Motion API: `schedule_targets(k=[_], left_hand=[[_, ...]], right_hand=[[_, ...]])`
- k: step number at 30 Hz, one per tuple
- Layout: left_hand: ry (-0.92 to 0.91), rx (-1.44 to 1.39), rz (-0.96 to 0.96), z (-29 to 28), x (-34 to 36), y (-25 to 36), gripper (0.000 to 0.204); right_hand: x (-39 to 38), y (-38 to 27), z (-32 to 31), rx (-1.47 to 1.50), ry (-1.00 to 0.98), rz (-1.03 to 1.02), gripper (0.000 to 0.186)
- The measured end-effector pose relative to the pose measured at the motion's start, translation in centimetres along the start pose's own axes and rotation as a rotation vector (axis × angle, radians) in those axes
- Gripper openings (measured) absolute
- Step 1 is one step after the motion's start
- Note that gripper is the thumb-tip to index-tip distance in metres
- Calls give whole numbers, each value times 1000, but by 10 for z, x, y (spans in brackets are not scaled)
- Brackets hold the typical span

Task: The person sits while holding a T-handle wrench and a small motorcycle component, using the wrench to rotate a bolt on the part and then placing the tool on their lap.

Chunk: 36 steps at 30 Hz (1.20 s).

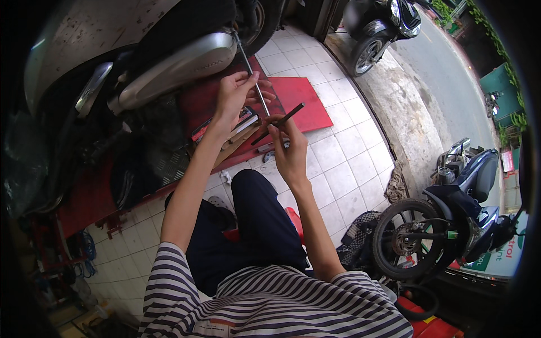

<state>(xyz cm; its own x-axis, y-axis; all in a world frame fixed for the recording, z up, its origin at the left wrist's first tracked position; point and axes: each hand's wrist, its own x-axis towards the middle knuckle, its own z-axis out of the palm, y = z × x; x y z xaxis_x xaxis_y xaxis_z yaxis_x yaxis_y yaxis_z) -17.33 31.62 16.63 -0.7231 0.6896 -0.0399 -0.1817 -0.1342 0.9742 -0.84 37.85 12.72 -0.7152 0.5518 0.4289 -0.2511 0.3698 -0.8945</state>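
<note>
T-handle wrench (246,59) slants across the space between the person and a scooter (141,81), over a red platform (309,104). The platform's far right edge lies beyond the hands, and its near edge runs close past the dark-trousered knee (251,188). Room for moving is widest to the right, where the tile floor (358,149) stretches to the doorway's edge; on the left, the scooter's body and the left forearm crowd the space. A low brown box (228,149) sits just below the left hand (232,98), near the platform's edge.

The shaft is slim, straight, bright metal; the crossbar (296,110) is a darker plain rod. Beside them the scooter's side cover (189,67) is a long, rounded, dull silver shell, while the platform is flat, red and scuffed, and the floor is pale squares with dark joints.

The wrench's long axis points away from the person and somewhat left, its far end at the rear of the silver cover, near the tyre (265,25); that end looks to meet the scooter, though it is too small to be sure. The crossbar lies across the near end, rising to the right. The left fingers lightly pinch the shaft, thumb on top and the others spread behind; the right hand's (292,149) fingers curl narrowly around the place where shaft and crossbar meet.
</note>
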Motion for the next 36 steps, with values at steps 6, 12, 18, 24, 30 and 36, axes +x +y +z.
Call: schedule_targets(k=[6, 12, 18, 24, 30, 36], left_hand=[[14, -9, 0, -1, -2, 1, 28], [-11, -51, -14, -7, 1, -2, 26], [-12, -63, 5, -2, 1, -1, 26], [17, -49, 43, 2, 2, 1, 27], [-5, -40, 37, -5, 5, 1, 30], [-8, -48, -91, 7, -7, 10, 26]], right_hand=[[2, -3, -1, -145, 31, -93, 23], [3, -3, -2, -370, 62, -209, 31], [6, -7, -9, -578, 152, -346, 36], [5, -11, -5, -211, 199, -105, 26], [7, -13, -2, -188, 195, -99, 24], [2, -16, -9, -616, 215, -284, 39]])
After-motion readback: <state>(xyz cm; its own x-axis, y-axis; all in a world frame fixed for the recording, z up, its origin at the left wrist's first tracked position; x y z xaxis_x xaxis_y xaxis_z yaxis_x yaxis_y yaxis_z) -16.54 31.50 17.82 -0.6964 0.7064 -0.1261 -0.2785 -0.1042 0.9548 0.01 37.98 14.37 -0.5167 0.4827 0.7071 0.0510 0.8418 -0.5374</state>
